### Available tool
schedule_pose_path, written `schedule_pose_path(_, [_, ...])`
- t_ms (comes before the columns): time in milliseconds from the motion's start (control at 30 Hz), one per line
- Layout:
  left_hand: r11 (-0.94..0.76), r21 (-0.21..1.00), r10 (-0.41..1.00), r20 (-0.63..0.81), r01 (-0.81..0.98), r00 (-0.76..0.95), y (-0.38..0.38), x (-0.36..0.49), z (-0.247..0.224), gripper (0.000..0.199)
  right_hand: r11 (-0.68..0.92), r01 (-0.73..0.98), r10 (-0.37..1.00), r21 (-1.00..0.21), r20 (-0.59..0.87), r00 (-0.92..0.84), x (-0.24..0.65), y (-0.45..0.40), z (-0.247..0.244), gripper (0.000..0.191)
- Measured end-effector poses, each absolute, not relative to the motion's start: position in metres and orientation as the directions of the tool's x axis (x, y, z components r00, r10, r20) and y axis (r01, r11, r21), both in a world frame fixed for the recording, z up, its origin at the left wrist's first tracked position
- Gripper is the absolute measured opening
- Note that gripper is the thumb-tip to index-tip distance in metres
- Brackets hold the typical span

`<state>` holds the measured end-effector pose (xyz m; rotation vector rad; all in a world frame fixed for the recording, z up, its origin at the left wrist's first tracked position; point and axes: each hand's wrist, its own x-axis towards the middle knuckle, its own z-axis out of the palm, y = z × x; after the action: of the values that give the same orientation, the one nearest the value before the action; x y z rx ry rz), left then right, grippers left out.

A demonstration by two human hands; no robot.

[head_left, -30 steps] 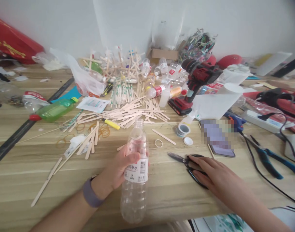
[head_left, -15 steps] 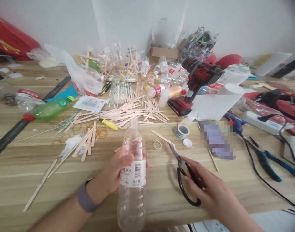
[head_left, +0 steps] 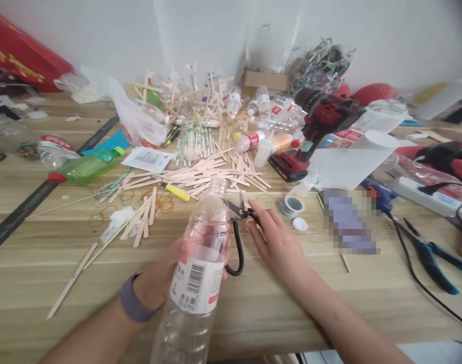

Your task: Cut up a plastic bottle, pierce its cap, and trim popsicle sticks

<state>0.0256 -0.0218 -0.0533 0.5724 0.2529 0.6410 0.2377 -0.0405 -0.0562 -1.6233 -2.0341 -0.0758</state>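
My left hand (head_left: 180, 258) is wrapped round a clear plastic water bottle (head_left: 195, 283), which has no cap and a white label with a barcode. The bottle leans, its neck pointing away from me. In my right hand (head_left: 278, 240) is a pair of black-handled scissors (head_left: 238, 217), held by one handle loop with the blades spread. The blades are beside the bottle's upper part, just right of its neck; whether they touch it I cannot tell. Some of my left fingers are seen only through the plastic or hidden behind it.
Flat wooden sticks (head_left: 200, 174) lie heaped beyond the bottle, near a yellow utility knife (head_left: 177, 192). A red cordless drill (head_left: 318, 126) stands at the back right. Pliers (head_left: 428, 258) and a glue gun (head_left: 382, 197) lie right. A green bottle (head_left: 90, 167) lies left.
The scissors have moved left to the bottle's upper part, and their blades have spread. The bottle has tilted, its base swinging left and towards me. The view has shifted slightly.
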Motion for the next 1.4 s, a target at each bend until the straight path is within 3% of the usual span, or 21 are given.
schedule_pose_path(133, [0.694, 0.567, 0.571, -0.057, -0.444, 0.819, -0.025, 0.029, -0.051, 0.065, 0.232, 0.973, 0.85, 0.015, 0.483, -0.21, 0.233, -0.039, -0.053, 0.033])
schedule_pose_path(267, [0.676, 0.58, 0.575, -0.031, -0.454, 0.817, -0.028, 0.033, -0.044, 0.061, 0.305, 0.946, 0.809, 0.105, 0.496, -0.316, 0.23, -0.037, -0.059, 0.034])
schedule_pose_path(433, [0.669, 0.607, 0.552, -0.02, -0.429, 0.834, -0.028, 0.032, -0.038, 0.061, 0.322, 0.939, 0.819, -0.12, 0.534, -0.212, 0.24, -0.033, -0.057, 0.031])
schedule_pose_path(567, [0.588, 0.653, 0.645, -0.023, -0.477, 0.763, -0.024, 0.03, -0.044, 0.064, 0.289, 0.89, 0.813, -0.353, 0.582, -0.033, 0.25, -0.031, -0.05, 0.027])
schedule_pose_path(700, [0.543, 0.661, 0.708, -0.029, -0.517, 0.706, -0.018, 0.03, -0.052, 0.059, 0.243, 0.506, 0.922, -0.828, 0.358, 0.144, 0.261, -0.028, -0.057, 0.028])
schedule_pose_path(767, [0.528, 0.662, 0.735, -0.042, -0.532, 0.676, -0.015, 0.029, -0.054, 0.055, 0.199, 0.346, 0.957, -0.917, 0.258, 0.133, 0.265, -0.029, -0.064, 0.031])
schedule_pose_path(933, [0.509, 0.658, 0.782, -0.084, -0.555, 0.617, -0.01, 0.027, -0.059, 0.052, 0.102, 0.193, 0.985, -0.976, 0.126, 0.116, 0.264, -0.039, -0.065, 0.031])
schedule_pose_path(1067, [0.536, 0.643, 0.786, -0.144, -0.547, 0.601, -0.009, 0.025, -0.064, 0.053, 0.168, 0.136, 0.979, -0.976, 0.182, 0.093, 0.261, -0.04, -0.055, 0.038])
schedule_pose_path(1400, [0.568, 0.603, 0.787, -0.199, -0.56, 0.584, -0.009, 0.027, -0.063, 0.058, 0.179, 0.455, 0.984, -0.872, 0.16, -0.08, 0.252, -0.029, -0.023, 0.031])
